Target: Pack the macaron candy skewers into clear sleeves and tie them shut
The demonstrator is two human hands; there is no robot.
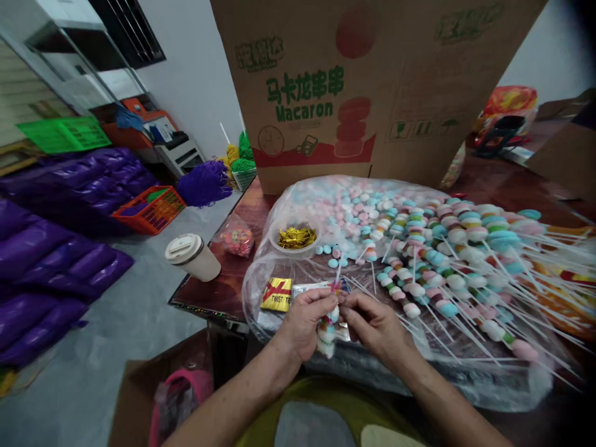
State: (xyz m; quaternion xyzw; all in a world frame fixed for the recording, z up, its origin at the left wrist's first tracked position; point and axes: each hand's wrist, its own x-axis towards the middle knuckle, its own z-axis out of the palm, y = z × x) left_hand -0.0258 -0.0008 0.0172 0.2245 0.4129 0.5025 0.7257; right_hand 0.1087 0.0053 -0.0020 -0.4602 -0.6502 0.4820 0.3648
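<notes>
In the head view a candy skewer (325,340) in pink, white and blue hangs with its candy end down and its white stick pointing up, seemingly inside a clear wrapper. My left hand (302,324) is closed around its upper part. The thumb and fingers of my right hand (376,324) are pinched together close beside the stick's base; what lies between them is too small to make out. A gold pack of twist ties (276,294) lies left of my hands. Behind it stands a white bowl (295,251) holding loose gold twist ties (298,236).
Several candy skewers (447,248) are piled on the right, sticks toward me. Loose candies (356,208) lie on a clear plastic sheet (254,279). A Macaron carton (302,149) stands behind. A lidded cup (193,257) and a candy bag (238,239) are at the table's left edge.
</notes>
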